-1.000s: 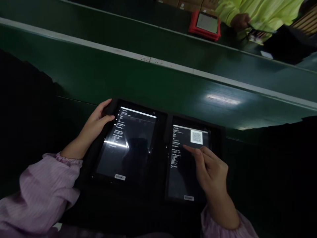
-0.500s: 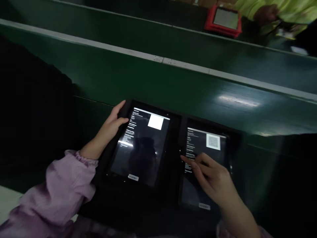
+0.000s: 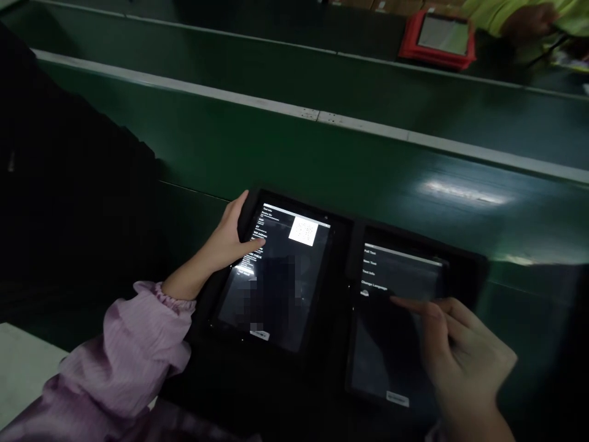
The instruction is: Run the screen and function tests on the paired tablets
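Two dark tablets lie side by side in black surrounds in front of me. My left hand (image 3: 230,236) grips the upper left edge of the left tablet (image 3: 276,301), thumb over the front. Lines of white text and a QR code (image 3: 303,231) show on that lit screen. Over the right tablet (image 3: 372,350) my right hand (image 3: 464,344) holds nothing; its index finger points out and the other fingers are curled. Whether the fingertip touches the glass I cannot tell. A short menu (image 3: 373,270) shows there. Each tablet has a small white label near its bottom.
Beyond the tablets runs a green bench surface (image 3: 239,147) with a pale metal strip (image 3: 207,92) across it. Farther back lies a red-framed tablet (image 3: 439,40) near another person's hand (image 3: 529,24) and yellow sleeve. Something black (image 3: 73,184) fills the left side.
The right tablet's screen has gone from text with a QR code to a short menu. My right hand has moved right, and my left thumb reaches farther onto its tablet. The view has shifted slightly.
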